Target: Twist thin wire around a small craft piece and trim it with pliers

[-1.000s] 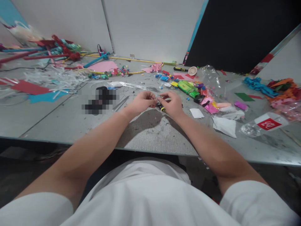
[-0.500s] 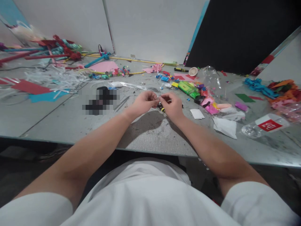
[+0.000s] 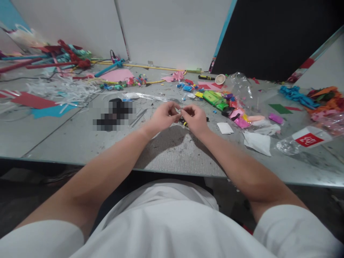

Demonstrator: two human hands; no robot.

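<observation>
Both hands meet above the middle of the grey table (image 3: 172, 154). My left hand (image 3: 166, 115) is closed in a pinch, thumb against fingers. Facing it, my right hand (image 3: 195, 119) pinches too. Between the fingertips shows a small, shiny silvery piece (image 3: 179, 110), too small to name and mostly covered by the fingers. Beneath my right hand lies a black and yellow tool (image 3: 185, 123), partly hidden. A folded white paper (image 3: 225, 128) is just right of that hand.
Colourful clay packets (image 3: 213, 98) lie beyond my right hand. A clear bottle (image 3: 303, 139) rests on its side at the right. Shredded clear strips (image 3: 64, 87), red paper (image 3: 33, 100) and wrapped sticks (image 3: 53, 65) fill the left. Light panels (image 3: 172, 32) stand behind the table.
My fingertips have shifted slightly, and a little more of the silvery piece shows between them. The whole view has moved a little; the things on the table stay put.
</observation>
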